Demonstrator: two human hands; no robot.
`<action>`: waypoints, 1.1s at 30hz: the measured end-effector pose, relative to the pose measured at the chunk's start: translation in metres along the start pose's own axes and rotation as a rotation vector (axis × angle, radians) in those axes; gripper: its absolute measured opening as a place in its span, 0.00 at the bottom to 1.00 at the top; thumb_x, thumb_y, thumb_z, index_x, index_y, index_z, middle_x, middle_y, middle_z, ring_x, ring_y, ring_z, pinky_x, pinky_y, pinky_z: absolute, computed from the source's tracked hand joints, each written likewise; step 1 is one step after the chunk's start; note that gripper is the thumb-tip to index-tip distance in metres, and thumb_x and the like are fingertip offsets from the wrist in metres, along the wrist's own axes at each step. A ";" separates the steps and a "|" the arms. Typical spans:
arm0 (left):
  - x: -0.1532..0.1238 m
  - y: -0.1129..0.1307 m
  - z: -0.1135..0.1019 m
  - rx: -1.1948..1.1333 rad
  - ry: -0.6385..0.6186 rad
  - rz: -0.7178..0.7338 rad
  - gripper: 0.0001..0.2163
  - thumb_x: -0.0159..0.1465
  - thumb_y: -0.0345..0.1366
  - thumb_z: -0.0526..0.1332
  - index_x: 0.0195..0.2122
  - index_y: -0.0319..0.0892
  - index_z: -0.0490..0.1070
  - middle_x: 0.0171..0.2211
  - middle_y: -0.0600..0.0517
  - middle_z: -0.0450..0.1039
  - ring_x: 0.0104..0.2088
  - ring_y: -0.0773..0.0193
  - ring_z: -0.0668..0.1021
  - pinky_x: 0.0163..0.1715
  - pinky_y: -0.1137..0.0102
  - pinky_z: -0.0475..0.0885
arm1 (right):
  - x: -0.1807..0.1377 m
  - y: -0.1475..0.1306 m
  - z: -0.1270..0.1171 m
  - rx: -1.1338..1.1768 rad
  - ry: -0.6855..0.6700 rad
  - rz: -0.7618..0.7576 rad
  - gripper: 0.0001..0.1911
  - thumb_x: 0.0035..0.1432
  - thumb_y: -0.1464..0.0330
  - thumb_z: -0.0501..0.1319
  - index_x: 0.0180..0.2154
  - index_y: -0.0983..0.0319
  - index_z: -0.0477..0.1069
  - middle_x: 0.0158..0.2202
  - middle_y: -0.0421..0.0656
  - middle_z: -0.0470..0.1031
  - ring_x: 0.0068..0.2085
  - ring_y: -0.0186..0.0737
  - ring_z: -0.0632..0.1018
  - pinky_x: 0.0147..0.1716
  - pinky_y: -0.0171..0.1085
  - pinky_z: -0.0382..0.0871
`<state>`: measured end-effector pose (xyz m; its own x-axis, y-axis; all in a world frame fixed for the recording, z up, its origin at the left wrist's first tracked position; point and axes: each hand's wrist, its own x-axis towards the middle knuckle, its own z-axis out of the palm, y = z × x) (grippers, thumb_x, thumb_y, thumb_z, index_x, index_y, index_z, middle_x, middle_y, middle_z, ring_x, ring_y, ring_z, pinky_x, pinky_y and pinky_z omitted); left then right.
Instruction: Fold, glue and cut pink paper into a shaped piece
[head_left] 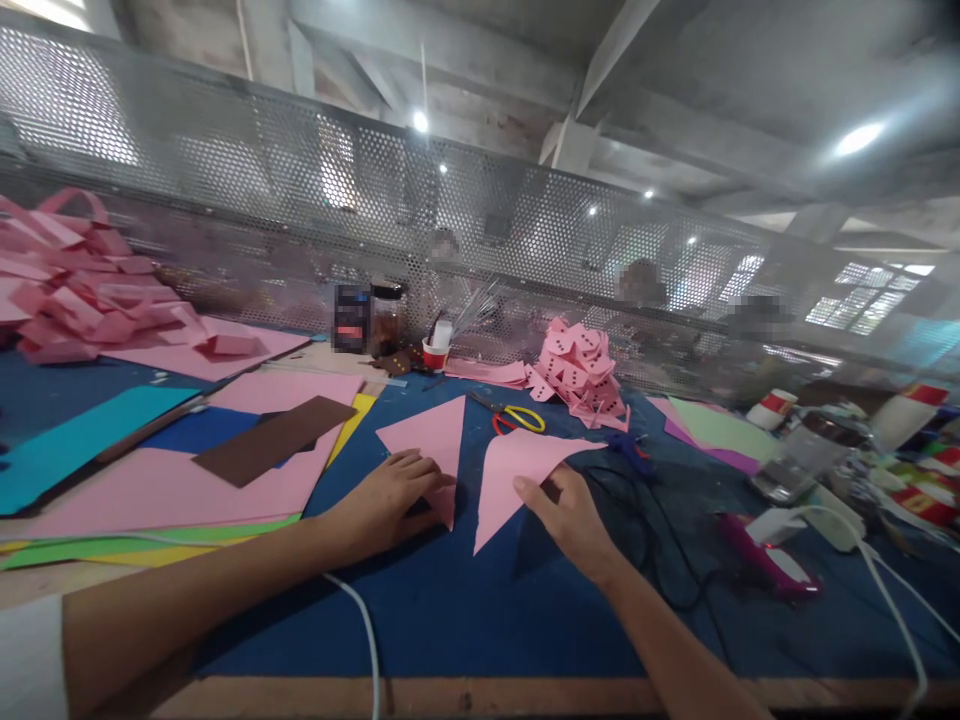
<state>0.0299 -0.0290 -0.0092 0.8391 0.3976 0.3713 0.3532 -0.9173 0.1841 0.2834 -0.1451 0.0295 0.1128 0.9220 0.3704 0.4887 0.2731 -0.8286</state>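
A: What is the table like?
B: It has a dark blue top (465, 625) with a bare wooden edge (450, 697) at six o'clock, counting from between the hands.

A: And the hands?
B: Apart. The left hand (397, 495) lies over one pink paper (431, 440); I can't tell whether it grips. The right hand (566, 515) pinches another, a curling pink sheet (517, 475), thumb on top. Both pieces are mid-table.

A: What surrounds them?
B: Scissors (531, 418) at one o'clock, with a dotted pink pile (577, 365) beyond. Coloured sheets (172, 490) at nine, a heap of pink strips (75, 285) at ten, a red-and-white cup (435, 355) near eleven.

A: And the room?
B: A perforated metal screen (517, 215) stands across twelve o'clock. Above is a grey ceiling (480, 75) with beams; at two o'clock, a bright lamp (859, 140) and, lower, a barred window (855, 298).
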 end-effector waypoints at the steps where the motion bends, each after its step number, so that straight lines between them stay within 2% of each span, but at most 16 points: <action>1: 0.001 0.000 0.000 0.004 0.005 0.005 0.14 0.70 0.41 0.61 0.55 0.46 0.72 0.46 0.47 0.77 0.50 0.53 0.77 0.61 0.53 0.65 | 0.000 0.000 0.000 0.003 0.002 -0.003 0.14 0.62 0.60 0.64 0.40 0.63 0.81 0.45 0.48 0.82 0.48 0.51 0.80 0.49 0.43 0.73; 9: 0.002 -0.008 0.004 -0.026 0.050 0.064 0.11 0.73 0.34 0.55 0.52 0.45 0.74 0.43 0.48 0.79 0.49 0.57 0.79 0.61 0.55 0.65 | 0.000 -0.003 -0.003 -0.026 0.020 -0.014 0.15 0.63 0.59 0.63 0.40 0.63 0.81 0.46 0.49 0.82 0.48 0.51 0.80 0.50 0.44 0.73; 13: 0.003 -0.010 0.000 -0.074 0.157 0.039 0.11 0.74 0.34 0.54 0.52 0.46 0.75 0.45 0.49 0.81 0.48 0.59 0.80 0.57 0.59 0.69 | -0.001 -0.005 -0.004 -0.045 0.036 -0.036 0.14 0.63 0.60 0.63 0.39 0.63 0.81 0.46 0.49 0.82 0.48 0.51 0.81 0.50 0.44 0.73; 16: 0.006 -0.009 -0.010 -0.156 0.309 -0.081 0.11 0.72 0.39 0.57 0.48 0.46 0.77 0.42 0.49 0.82 0.44 0.59 0.81 0.49 0.63 0.74 | -0.001 -0.005 -0.005 -0.076 0.072 -0.047 0.15 0.63 0.59 0.63 0.39 0.63 0.82 0.44 0.49 0.83 0.46 0.51 0.81 0.49 0.44 0.74; 19: 0.010 -0.012 -0.025 -0.295 0.455 -0.267 0.11 0.68 0.44 0.61 0.46 0.46 0.79 0.42 0.50 0.82 0.44 0.57 0.81 0.51 0.61 0.74 | -0.001 -0.003 -0.006 -0.096 0.132 -0.062 0.15 0.63 0.59 0.63 0.40 0.62 0.82 0.43 0.49 0.83 0.45 0.51 0.81 0.48 0.44 0.74; 22: 0.012 -0.017 -0.042 -0.354 0.583 -0.374 0.15 0.67 0.46 0.63 0.48 0.45 0.78 0.46 0.49 0.81 0.47 0.56 0.81 0.51 0.61 0.75 | -0.002 -0.001 -0.007 -0.100 0.179 -0.058 0.15 0.63 0.58 0.63 0.40 0.62 0.82 0.42 0.49 0.83 0.45 0.52 0.81 0.48 0.45 0.74; 24: 0.014 -0.021 -0.054 -0.462 0.656 -0.447 0.16 0.64 0.48 0.66 0.48 0.43 0.78 0.46 0.49 0.81 0.44 0.57 0.82 0.49 0.63 0.76 | -0.003 -0.001 -0.007 -0.102 0.197 -0.066 0.15 0.63 0.59 0.63 0.40 0.62 0.82 0.42 0.49 0.83 0.45 0.51 0.81 0.49 0.44 0.73; 27: 0.015 -0.026 -0.073 -0.706 0.777 -0.577 0.19 0.58 0.46 0.72 0.48 0.42 0.79 0.42 0.50 0.81 0.40 0.61 0.81 0.40 0.70 0.78 | -0.003 -0.002 -0.007 -0.107 0.208 -0.094 0.14 0.63 0.59 0.63 0.41 0.62 0.82 0.44 0.49 0.82 0.46 0.51 0.80 0.49 0.44 0.73; 29: 0.015 -0.030 -0.086 -0.801 0.853 -0.648 0.20 0.57 0.44 0.72 0.49 0.42 0.78 0.40 0.51 0.80 0.37 0.63 0.80 0.34 0.72 0.77 | -0.003 -0.002 -0.007 -0.109 0.221 -0.108 0.14 0.63 0.60 0.63 0.42 0.62 0.81 0.44 0.49 0.82 0.46 0.51 0.80 0.50 0.44 0.72; 33: 0.007 -0.044 -0.108 -0.833 1.006 -0.654 0.20 0.59 0.42 0.72 0.51 0.43 0.76 0.43 0.53 0.79 0.41 0.65 0.78 0.41 0.71 0.77 | -0.004 -0.001 -0.007 -0.116 0.244 -0.123 0.14 0.63 0.60 0.63 0.42 0.61 0.81 0.45 0.50 0.81 0.47 0.52 0.79 0.52 0.46 0.72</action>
<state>-0.0241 0.0170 0.0835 -0.1353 0.8982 0.4182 -0.0798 -0.4306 0.8990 0.2889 -0.1506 0.0317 0.2444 0.7869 0.5665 0.6057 0.3323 -0.7229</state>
